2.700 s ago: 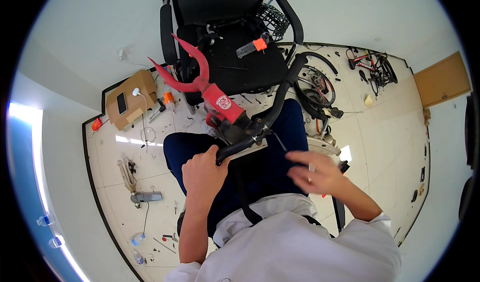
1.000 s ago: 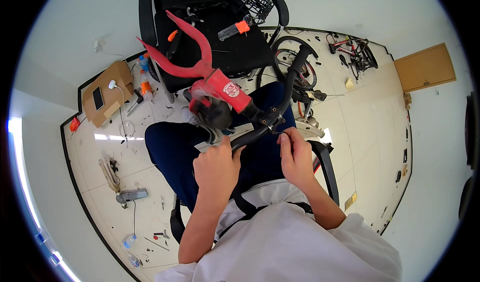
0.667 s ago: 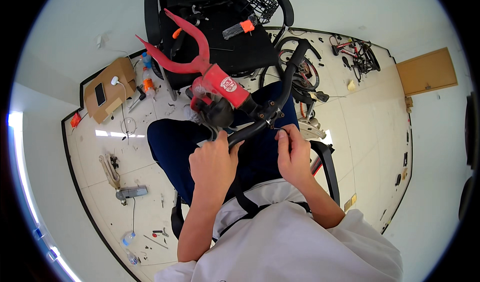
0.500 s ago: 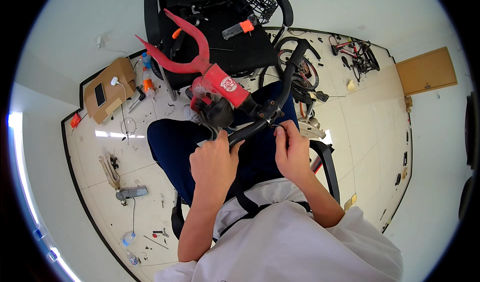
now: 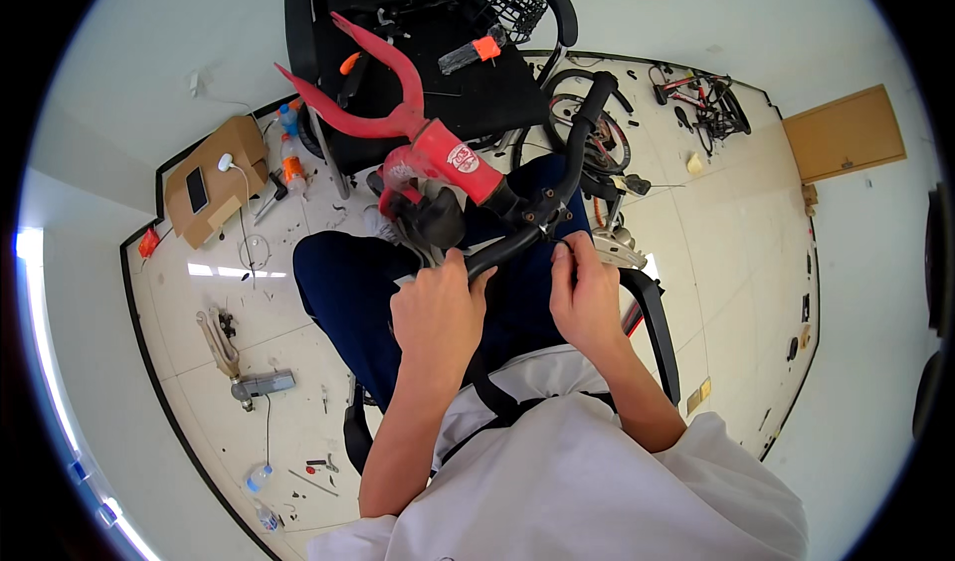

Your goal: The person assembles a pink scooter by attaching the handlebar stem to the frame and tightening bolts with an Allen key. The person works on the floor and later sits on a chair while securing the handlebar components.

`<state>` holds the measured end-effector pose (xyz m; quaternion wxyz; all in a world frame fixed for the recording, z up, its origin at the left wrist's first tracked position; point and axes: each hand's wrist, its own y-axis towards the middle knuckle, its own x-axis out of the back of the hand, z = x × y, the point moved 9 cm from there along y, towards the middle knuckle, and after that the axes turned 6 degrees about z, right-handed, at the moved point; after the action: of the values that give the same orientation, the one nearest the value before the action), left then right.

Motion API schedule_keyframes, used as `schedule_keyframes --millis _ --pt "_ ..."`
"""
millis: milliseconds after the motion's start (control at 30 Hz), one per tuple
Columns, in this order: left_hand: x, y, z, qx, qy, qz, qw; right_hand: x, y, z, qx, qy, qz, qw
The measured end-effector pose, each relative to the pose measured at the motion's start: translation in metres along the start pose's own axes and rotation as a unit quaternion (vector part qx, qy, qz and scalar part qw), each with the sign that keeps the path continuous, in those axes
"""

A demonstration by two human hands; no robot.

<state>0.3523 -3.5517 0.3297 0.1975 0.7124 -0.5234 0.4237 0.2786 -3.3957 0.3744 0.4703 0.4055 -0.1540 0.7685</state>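
Note:
A black bicycle handlebar (image 5: 571, 175) slants across my lap. Its stem (image 5: 542, 211) is clamped at the middle and joined to a red fork (image 5: 438, 153), whose two prongs point up and left. My left hand (image 5: 439, 312) is closed around the near end of the handlebar. Just below the stem, my right hand (image 5: 585, 292) is closed in a pinch, thumb against forefinger. A small thin hex key (image 5: 566, 247) shows at its fingertips, mostly hidden by them. Those fingertips sit slightly apart from the stem.
Ahead stands a black chair (image 5: 438, 93) with tools and an orange-wrapped bar (image 5: 485, 48) on its seat. Bicycle wheels (image 5: 597, 133) lie on the floor beyond my right knee. At left are a cardboard box (image 5: 224, 198) with a phone, bottles (image 5: 291, 168) and loose parts.
My left hand and the near end of the handlebar have shifted a little right. My right fingertips have drawn slightly rightward from the stem, still pinched.

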Motion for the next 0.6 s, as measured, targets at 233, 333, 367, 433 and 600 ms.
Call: schedule_keyframes --millis 233,333,367,433,600 --pt "-0.005 0.001 0.001 0.011 -0.016 0.003 1.000 -0.001 0.000 0.003 0.017 -0.063 -0.029 0.997" --pt "-0.005 -0.001 -0.001 -0.005 -0.009 -0.002 1.000 -0.001 0.004 0.002 -0.014 -0.048 -0.018 0.999" --pt "-0.005 0.000 -0.003 -0.012 -0.009 -0.006 1.000 -0.001 0.006 -0.002 -0.039 -0.023 -0.020 0.999" --pt "-0.005 0.000 -0.009 -0.022 -0.012 -0.005 1.000 0.000 0.007 -0.008 -0.087 0.029 -0.046 0.995" --pt "-0.006 -0.003 -0.018 -0.015 -0.018 0.012 1.000 0.003 0.017 -0.016 -0.125 0.062 -0.060 0.988"
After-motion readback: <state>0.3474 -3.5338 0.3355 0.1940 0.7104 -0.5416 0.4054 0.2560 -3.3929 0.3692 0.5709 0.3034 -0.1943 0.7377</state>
